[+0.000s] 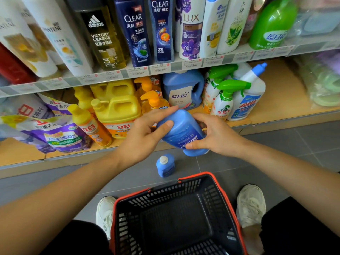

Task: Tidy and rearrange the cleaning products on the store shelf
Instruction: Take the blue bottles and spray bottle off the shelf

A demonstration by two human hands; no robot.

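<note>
At 6 o'clock, nearest, stands a black shopping basket w/ a red rim, btw. two white sneakers. Just beyond it, on the grey floor tiles, stands a small blue bottle w/ a white cap, a bit below ctr.

At ctr. both hands hold a blue detergent bottle in the air, in front of the lower shelf's edge and above the floor. It is tilted: base toward 12, neck end toward 5, label upside down. The left hand comes from 8 o'clock and grips the base end, thumb pressed on the side, index finger stretched over the bottom. The right hand comes from 4 o'clock and grips the lower part, thumb on the label, fingers curled round the far side.

Behind, on the lower shelf: purple refill pouches at 9, yellow jugs at 11, orange pump bottles, a large blue jug at 12, then green-trigger spray bottles and a white toilet cleaner w/ blue cap at 1-2 o'clock.

Farthest, the upper shelf carries an adidas body wash, Clear shampoo bottles, a Lux bottle etc.
</note>
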